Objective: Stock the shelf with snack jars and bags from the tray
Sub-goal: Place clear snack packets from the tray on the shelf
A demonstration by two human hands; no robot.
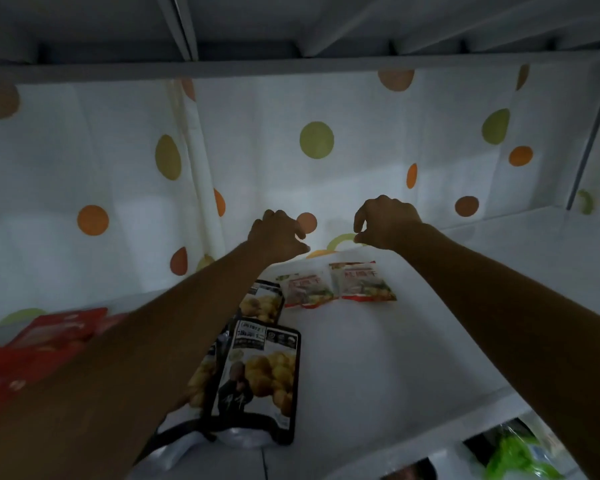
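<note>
- Flat red plastic snack bags (49, 336) lie at the far left of the white shelf board (413, 341), partly hidden behind the left forearm.
- The left arm reaches in diagonally from the near left, over the red bags. The left hand (278, 237) hangs above the far part of the board, knuckles up, wrist bent down, fingers loosely curled, and it holds nothing.
- A black glossy snack bag printed with yellow balls (260, 372) lies flat just right of that forearm, near the front edge. A second black bag of the same print (262, 301) lies farther back, partly under the wrist.
- Two small red-and-white snack packets (307, 288) (361, 280) lie side by side, touching, below the gap between the hands.
- The right arm comes in from the near right. The right hand (387, 223) hovers level with the left, apart from it, thumb and forefinger drawn close together with nothing visible between them.
- The white fabric back wall with coloured dots (361, 150) stands just behind both hands.
</note>
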